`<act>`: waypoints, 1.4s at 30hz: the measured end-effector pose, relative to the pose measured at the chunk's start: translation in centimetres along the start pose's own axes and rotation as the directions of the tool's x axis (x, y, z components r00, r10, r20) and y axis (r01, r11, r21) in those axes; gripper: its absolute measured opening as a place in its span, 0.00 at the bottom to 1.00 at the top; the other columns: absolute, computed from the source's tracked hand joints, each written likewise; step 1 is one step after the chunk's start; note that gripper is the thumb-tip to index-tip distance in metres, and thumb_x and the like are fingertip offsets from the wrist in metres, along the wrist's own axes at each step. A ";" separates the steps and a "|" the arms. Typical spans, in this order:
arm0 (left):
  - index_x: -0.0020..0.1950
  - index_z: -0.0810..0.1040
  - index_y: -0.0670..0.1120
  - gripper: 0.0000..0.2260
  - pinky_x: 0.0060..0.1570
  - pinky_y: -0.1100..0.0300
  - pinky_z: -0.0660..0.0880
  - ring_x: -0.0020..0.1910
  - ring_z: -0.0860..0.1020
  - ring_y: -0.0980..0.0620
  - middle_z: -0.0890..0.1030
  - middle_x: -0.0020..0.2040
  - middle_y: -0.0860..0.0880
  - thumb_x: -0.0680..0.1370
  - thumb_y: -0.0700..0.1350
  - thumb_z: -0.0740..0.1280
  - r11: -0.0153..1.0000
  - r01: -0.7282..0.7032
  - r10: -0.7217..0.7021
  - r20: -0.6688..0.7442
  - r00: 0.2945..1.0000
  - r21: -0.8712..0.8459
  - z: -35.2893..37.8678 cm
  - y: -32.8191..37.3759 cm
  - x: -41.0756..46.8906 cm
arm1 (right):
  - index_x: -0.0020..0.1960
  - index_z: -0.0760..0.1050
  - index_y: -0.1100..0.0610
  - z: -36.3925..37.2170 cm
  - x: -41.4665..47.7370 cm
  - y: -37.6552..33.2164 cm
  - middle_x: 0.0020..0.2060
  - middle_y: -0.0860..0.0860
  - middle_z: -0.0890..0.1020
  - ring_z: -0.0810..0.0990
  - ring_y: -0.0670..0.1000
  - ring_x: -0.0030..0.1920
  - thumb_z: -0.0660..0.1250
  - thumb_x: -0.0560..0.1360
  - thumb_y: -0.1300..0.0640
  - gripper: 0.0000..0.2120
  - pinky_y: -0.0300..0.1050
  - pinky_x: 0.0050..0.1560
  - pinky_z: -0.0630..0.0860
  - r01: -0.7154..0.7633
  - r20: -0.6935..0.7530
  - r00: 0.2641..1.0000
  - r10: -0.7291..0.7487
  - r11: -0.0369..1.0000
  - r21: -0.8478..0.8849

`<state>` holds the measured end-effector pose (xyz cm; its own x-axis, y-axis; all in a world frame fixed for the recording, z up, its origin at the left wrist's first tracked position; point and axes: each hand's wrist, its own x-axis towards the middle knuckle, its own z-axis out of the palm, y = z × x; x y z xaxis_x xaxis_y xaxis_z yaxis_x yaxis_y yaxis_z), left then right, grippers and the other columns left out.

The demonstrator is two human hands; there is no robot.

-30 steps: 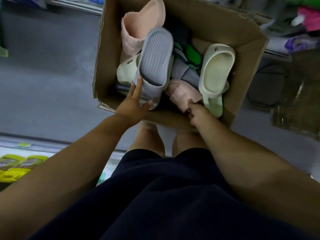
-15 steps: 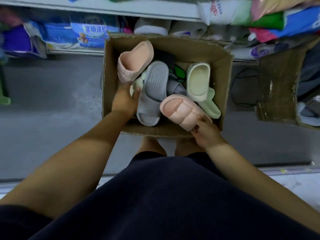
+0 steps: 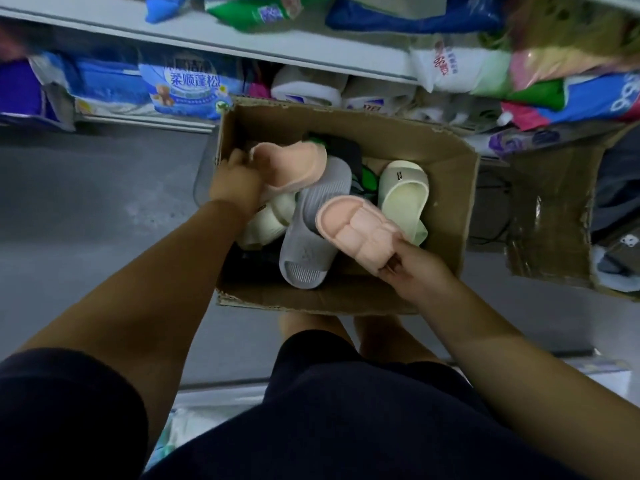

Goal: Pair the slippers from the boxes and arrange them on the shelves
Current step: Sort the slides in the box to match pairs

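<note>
Slippers of one colour fill both hands, which I read as a pair being matched. The left hand [image 3: 235, 183] grips a soft peach foam slipper [image 3: 294, 164] at the far left of the open brown cardboard box [image 3: 462, 216], its fingers curled round the slipper's near edge. The right hand [image 3: 412, 268] pinches the end of a second peach foam slipper with a ridged padded strap [image 3: 353, 230] and holds it tilted over the near right of the box. Each is held by one end, probably so that the two can be brought side by side and compared. Neither is on the white metal shelves [image 3: 207, 43] yet

Between them in the box a grey ribbed foam slipper [image 3: 311, 237] lies sole up. A pale yellow-green slide slipper [image 3: 403, 195] leans at the right, and a cream foam slipper [image 3: 268, 221] sits just below the left hand. Green and dark things lie deeper, too tangled to name. The box stands on the grey floor [image 3: 104, 220] before the shelves, which carry packaged goods
</note>
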<state>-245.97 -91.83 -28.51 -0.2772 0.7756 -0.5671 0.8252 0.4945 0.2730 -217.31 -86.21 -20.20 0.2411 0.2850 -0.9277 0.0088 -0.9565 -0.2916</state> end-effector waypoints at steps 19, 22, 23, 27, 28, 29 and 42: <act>0.58 0.84 0.42 0.10 0.50 0.52 0.71 0.52 0.76 0.39 0.83 0.50 0.40 0.80 0.45 0.69 0.875 -0.155 -0.063 -0.424 0.903 -0.458 -5.9 1.8 -14.3 | 0.62 0.79 0.52 4.0 -6.3 -2.1 0.56 0.54 0.82 0.80 0.51 0.48 0.66 0.79 0.54 0.13 0.44 0.45 0.77 0.561 0.436 0.828 -0.354 0.549 -0.619; 0.57 0.84 0.43 0.08 0.49 0.58 0.71 0.51 0.77 0.45 0.84 0.49 0.46 0.80 0.44 0.69 0.817 -0.178 -0.093 -0.431 0.898 -0.548 -6.8 4.0 -15.9 | 0.69 0.75 0.52 2.2 -8.5 -1.4 0.61 0.49 0.80 0.79 0.49 0.56 0.67 0.80 0.52 0.19 0.44 0.56 0.77 0.579 0.470 0.814 -0.343 0.548 -0.604; 0.55 0.84 0.45 0.06 0.48 0.62 0.72 0.49 0.78 0.50 0.83 0.47 0.51 0.81 0.44 0.69 0.756 -0.178 -0.120 -0.400 0.909 -0.630 -7.1 5.0 -16.3 | 0.69 0.76 0.51 1.4 -9.3 -1.0 0.61 0.47 0.80 0.79 0.48 0.60 0.68 0.79 0.50 0.19 0.45 0.62 0.76 0.584 0.508 0.804 -0.308 0.570 -0.579; 0.55 0.84 0.49 0.05 0.50 0.65 0.79 0.49 0.82 0.61 0.84 0.48 0.59 0.80 0.45 0.70 0.502 -0.209 -0.132 -0.314 0.940 -0.839 -7.6 9.4 -17.3 | 0.60 0.78 0.48 -1.9 -11.4 1.3 0.59 0.49 0.83 0.82 0.49 0.60 0.73 0.76 0.52 0.14 0.49 0.61 0.80 0.477 0.631 0.768 -0.107 0.753 -0.453; 0.56 0.85 0.48 0.06 0.51 0.64 0.80 0.50 0.82 0.61 0.85 0.49 0.57 0.80 0.45 0.70 0.479 -0.218 -0.130 -0.314 0.940 -0.850 -7.6 10.5 -17.5 | 0.62 0.77 0.50 -2.6 -11.6 1.9 0.59 0.51 0.83 0.82 0.50 0.60 0.74 0.75 0.54 0.16 0.49 0.59 0.81 0.461 0.630 0.769 -0.106 0.775 -0.433; 0.56 0.85 0.46 0.07 0.51 0.63 0.80 0.50 0.82 0.60 0.85 0.50 0.55 0.80 0.44 0.70 0.467 -0.225 -0.125 -0.316 0.941 -0.855 -7.7 11.4 -17.6 | 0.63 0.77 0.52 -3.4 -11.4 2.5 0.59 0.52 0.83 0.83 0.51 0.59 0.74 0.74 0.56 0.18 0.49 0.58 0.81 0.463 0.618 0.775 -0.130 0.783 -0.416; 0.79 0.60 0.49 0.46 0.66 0.48 0.74 0.66 0.74 0.50 0.73 0.69 0.52 0.69 0.59 0.79 0.492 0.346 -0.232 0.263 0.936 -0.799 3.1 5.2 -15.6 | 0.61 0.78 0.63 -9.1 -9.0 5.2 0.56 0.58 0.84 0.84 0.55 0.56 0.68 0.80 0.62 0.11 0.52 0.58 0.81 0.268 0.342 0.916 -0.210 0.955 -0.130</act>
<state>-235.84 -102.59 -20.59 -0.3220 0.5085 -0.7986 -0.0826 0.8252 0.5587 -210.58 -94.31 -11.22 -0.1132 0.4835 -0.8680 0.1986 -0.8450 -0.4965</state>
